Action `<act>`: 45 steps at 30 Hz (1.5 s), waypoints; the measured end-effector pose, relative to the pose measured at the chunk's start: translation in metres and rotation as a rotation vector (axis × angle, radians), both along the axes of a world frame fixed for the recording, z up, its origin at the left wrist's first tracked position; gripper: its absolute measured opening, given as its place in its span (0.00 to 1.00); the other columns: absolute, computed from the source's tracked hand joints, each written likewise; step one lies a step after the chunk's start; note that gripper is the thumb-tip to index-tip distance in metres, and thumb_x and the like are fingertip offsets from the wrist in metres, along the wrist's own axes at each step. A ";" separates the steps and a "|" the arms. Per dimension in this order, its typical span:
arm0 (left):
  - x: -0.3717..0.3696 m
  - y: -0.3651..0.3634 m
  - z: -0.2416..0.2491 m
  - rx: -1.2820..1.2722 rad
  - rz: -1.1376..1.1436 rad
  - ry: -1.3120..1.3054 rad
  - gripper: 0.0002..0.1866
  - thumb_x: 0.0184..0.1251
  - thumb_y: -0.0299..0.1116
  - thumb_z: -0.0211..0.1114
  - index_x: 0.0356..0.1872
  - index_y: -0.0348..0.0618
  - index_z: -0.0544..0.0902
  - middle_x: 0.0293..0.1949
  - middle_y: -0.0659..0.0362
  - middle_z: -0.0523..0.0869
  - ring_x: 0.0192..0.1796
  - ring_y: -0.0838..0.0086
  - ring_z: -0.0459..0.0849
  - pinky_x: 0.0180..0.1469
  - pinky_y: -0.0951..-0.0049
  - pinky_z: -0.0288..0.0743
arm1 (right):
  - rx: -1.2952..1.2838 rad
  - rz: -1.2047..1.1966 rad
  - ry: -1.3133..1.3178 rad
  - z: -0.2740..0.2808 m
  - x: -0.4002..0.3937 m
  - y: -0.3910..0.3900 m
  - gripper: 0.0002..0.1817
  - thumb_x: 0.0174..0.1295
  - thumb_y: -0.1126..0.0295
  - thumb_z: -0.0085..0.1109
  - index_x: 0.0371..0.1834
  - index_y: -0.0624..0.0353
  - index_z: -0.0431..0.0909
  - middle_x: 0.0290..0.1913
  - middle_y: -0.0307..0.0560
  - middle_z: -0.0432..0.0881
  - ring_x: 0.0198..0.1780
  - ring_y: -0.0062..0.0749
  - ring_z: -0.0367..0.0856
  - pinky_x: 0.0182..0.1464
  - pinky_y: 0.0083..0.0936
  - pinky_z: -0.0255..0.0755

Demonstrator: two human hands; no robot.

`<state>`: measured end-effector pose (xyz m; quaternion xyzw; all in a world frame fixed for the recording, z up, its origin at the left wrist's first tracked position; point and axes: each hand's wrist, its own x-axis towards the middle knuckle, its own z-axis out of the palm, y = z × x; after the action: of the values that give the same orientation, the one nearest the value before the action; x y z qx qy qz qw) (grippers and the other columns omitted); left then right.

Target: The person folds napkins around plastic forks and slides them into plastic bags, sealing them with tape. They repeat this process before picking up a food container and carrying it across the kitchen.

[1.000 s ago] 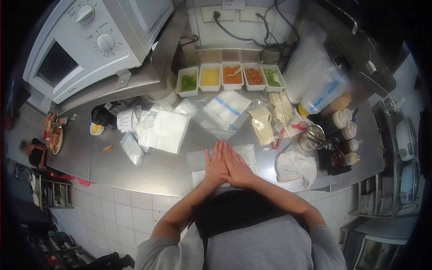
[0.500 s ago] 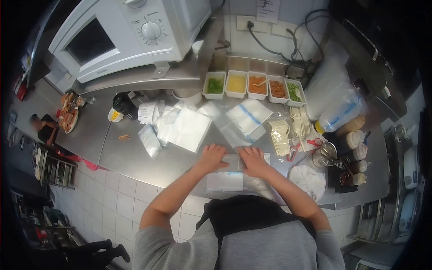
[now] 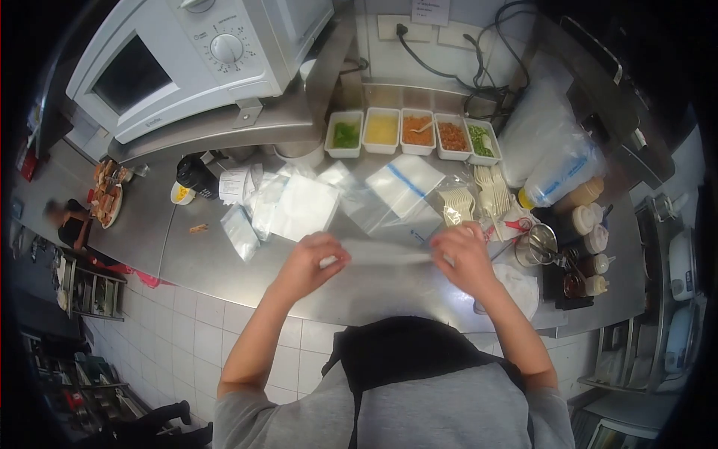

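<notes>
Between my two hands a translucent plastic bag (image 3: 389,254) is stretched out flat, just above the steel counter (image 3: 359,290). Its left end is pinched in the closed fingers of my left hand (image 3: 313,262). My right hand (image 3: 464,254) grips the other end, near the plastic-wrapped forks. Beyond the bag lie more clear bags with a blue stripe (image 3: 407,187). A stack of white sheets or bags (image 3: 301,208) lies to the left of them. What the bag holds, if anything, I cannot make out.
Food tubs (image 3: 382,131) line the back wall. Wooden forks (image 3: 492,191), red-handled scissors (image 3: 516,228), a metal container (image 3: 537,245) and sauce bottles (image 3: 587,219) stand to the right. A white microwave (image 3: 187,60) sits above on the left. A person (image 3: 73,223) is at far left.
Both hands have risen off the counter and moved apart, drawing the plastic bag taut between them. The bag's blue-printed part no longer hangs by the counter's front edge. The view has shifted slightly.
</notes>
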<state>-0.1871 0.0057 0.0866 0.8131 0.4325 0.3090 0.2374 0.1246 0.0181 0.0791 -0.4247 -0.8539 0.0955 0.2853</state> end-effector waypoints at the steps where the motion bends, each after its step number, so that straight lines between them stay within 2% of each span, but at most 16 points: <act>1: -0.002 -0.010 -0.001 0.105 -0.033 0.063 0.09 0.45 0.23 0.70 0.30 0.43 0.81 0.36 0.59 0.82 0.42 0.65 0.82 0.48 0.66 0.73 | 0.067 0.042 0.000 -0.002 0.001 -0.012 0.05 0.45 0.74 0.63 0.22 0.55 0.74 0.39 0.38 0.81 0.46 0.34 0.78 0.56 0.40 0.60; 6: -0.002 -0.048 -0.070 0.164 -0.064 0.006 0.10 0.46 0.23 0.70 0.31 0.44 0.80 0.46 0.60 0.81 0.51 0.64 0.80 0.57 0.62 0.70 | 0.076 0.143 -0.035 -0.057 0.013 -0.051 0.07 0.44 0.74 0.64 0.22 0.54 0.74 0.44 0.36 0.82 0.54 0.30 0.77 0.60 0.42 0.57; 10: -0.001 -0.063 -0.116 -0.049 -0.081 -0.033 0.06 0.52 0.22 0.65 0.31 0.43 0.80 0.51 0.61 0.81 0.57 0.63 0.78 0.67 0.59 0.62 | -0.099 0.166 0.011 -0.104 0.026 -0.061 0.05 0.50 0.73 0.64 0.24 0.54 0.76 0.44 0.38 0.83 0.52 0.32 0.78 0.58 0.38 0.61; 12: 0.001 -0.064 -0.126 -0.073 0.039 -0.050 0.04 0.55 0.22 0.64 0.32 0.41 0.80 0.44 0.57 0.84 0.49 0.62 0.82 0.57 0.62 0.72 | -0.194 0.151 0.102 -0.111 0.029 -0.061 0.04 0.52 0.72 0.63 0.25 0.55 0.77 0.42 0.40 0.83 0.50 0.34 0.80 0.56 0.36 0.64; 13: 0.004 -0.062 -0.131 -0.078 0.036 -0.050 0.04 0.55 0.22 0.64 0.32 0.41 0.80 0.44 0.57 0.84 0.49 0.62 0.82 0.57 0.62 0.72 | -0.319 0.047 0.206 -0.111 0.028 -0.059 0.04 0.54 0.71 0.63 0.26 0.57 0.77 0.38 0.44 0.83 0.44 0.39 0.81 0.50 0.34 0.68; 15: 0.010 -0.056 -0.137 -0.106 0.350 -0.134 0.02 0.61 0.25 0.62 0.32 0.39 0.81 0.30 0.54 0.85 0.35 0.61 0.84 0.41 0.66 0.77 | -0.585 -0.187 0.318 -0.106 0.025 -0.052 0.09 0.58 0.67 0.61 0.28 0.62 0.77 0.26 0.54 0.81 0.29 0.51 0.80 0.33 0.34 0.73; 18: 0.027 -0.035 -0.137 -0.128 0.494 -0.258 0.07 0.65 0.31 0.60 0.31 0.40 0.82 0.20 0.54 0.82 0.24 0.61 0.81 0.27 0.66 0.73 | -0.525 -0.381 0.397 -0.113 0.013 -0.036 0.12 0.64 0.65 0.55 0.30 0.64 0.77 0.26 0.54 0.81 0.28 0.46 0.81 0.32 0.35 0.73; 19: 0.031 -0.030 -0.137 -0.129 0.486 -0.255 0.07 0.65 0.31 0.60 0.31 0.40 0.82 0.20 0.54 0.82 0.24 0.61 0.81 0.27 0.66 0.73 | -0.524 -0.388 0.402 -0.114 0.007 -0.030 0.12 0.64 0.65 0.55 0.30 0.64 0.77 0.26 0.54 0.81 0.28 0.46 0.81 0.32 0.35 0.73; 21: 0.037 -0.022 -0.141 -0.100 0.617 -0.142 0.10 0.66 0.36 0.59 0.30 0.42 0.82 0.18 0.54 0.81 0.21 0.60 0.80 0.26 0.65 0.72 | -0.267 -0.606 0.012 -0.118 -0.005 -0.024 0.12 0.64 0.65 0.51 0.28 0.63 0.74 0.25 0.56 0.81 0.26 0.51 0.80 0.29 0.41 0.71; 24: 0.040 -0.014 -0.147 0.024 0.692 -0.028 0.10 0.66 0.38 0.60 0.29 0.44 0.83 0.20 0.52 0.81 0.23 0.58 0.81 0.26 0.63 0.72 | -0.168 -0.616 -0.039 -0.128 -0.013 -0.023 0.10 0.64 0.67 0.49 0.28 0.60 0.70 0.23 0.56 0.80 0.25 0.54 0.79 0.27 0.45 0.70; 34: 0.042 -0.003 -0.130 -0.015 0.699 0.148 0.08 0.64 0.38 0.61 0.34 0.45 0.80 0.18 0.54 0.80 0.22 0.56 0.79 0.25 0.60 0.70 | -0.268 -0.578 -0.271 -0.128 -0.016 -0.018 0.05 0.58 0.73 0.44 0.36 0.60 0.67 0.26 0.52 0.81 0.26 0.48 0.82 0.29 0.41 0.74; 37: 0.044 0.003 -0.116 -0.089 0.749 0.061 0.06 0.64 0.34 0.60 0.36 0.43 0.78 0.27 0.52 0.82 0.31 0.56 0.82 0.31 0.59 0.71 | -0.256 -0.582 -0.300 -0.127 -0.017 -0.015 0.05 0.57 0.72 0.45 0.35 0.60 0.67 0.25 0.50 0.80 0.26 0.45 0.82 0.28 0.39 0.75; 39: 0.047 0.007 -0.112 0.301 0.452 0.053 0.07 0.62 0.29 0.58 0.39 0.41 0.76 0.40 0.49 0.82 0.44 0.54 0.80 0.43 0.57 0.71 | -0.210 -0.563 -0.305 -0.126 -0.018 -0.016 0.05 0.57 0.73 0.45 0.36 0.59 0.67 0.24 0.48 0.80 0.25 0.45 0.82 0.28 0.38 0.75; 41: 0.066 0.006 -0.122 0.216 -0.040 0.118 0.18 0.62 0.33 0.58 0.52 0.40 0.73 0.57 0.48 0.74 0.61 0.53 0.70 0.59 0.53 0.64 | -0.259 -0.556 -0.317 -0.124 -0.017 -0.016 0.05 0.57 0.72 0.46 0.36 0.59 0.67 0.26 0.49 0.80 0.27 0.44 0.82 0.28 0.37 0.75; 43: 0.095 0.002 -0.122 0.219 -0.050 0.310 0.23 0.62 0.34 0.57 0.58 0.40 0.69 0.62 0.49 0.69 0.66 0.54 0.64 0.63 0.52 0.58 | -0.302 -0.554 -0.322 -0.116 -0.018 -0.016 0.05 0.57 0.72 0.46 0.36 0.59 0.67 0.29 0.50 0.81 0.29 0.44 0.83 0.29 0.36 0.75; 45: 0.104 0.004 -0.122 0.227 -0.076 0.496 0.29 0.62 0.35 0.57 0.65 0.41 0.64 0.68 0.51 0.63 0.70 0.56 0.58 0.68 0.51 0.52 | -0.335 -0.582 -0.095 -0.107 -0.016 -0.016 0.11 0.57 0.70 0.49 0.42 0.61 0.68 0.42 0.54 0.79 0.44 0.44 0.81 0.41 0.39 0.75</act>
<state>-0.0830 0.0101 -0.0354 0.9010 0.4091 0.1379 0.0430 0.1091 0.0017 -0.0283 -0.6956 -0.6816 0.1291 0.1867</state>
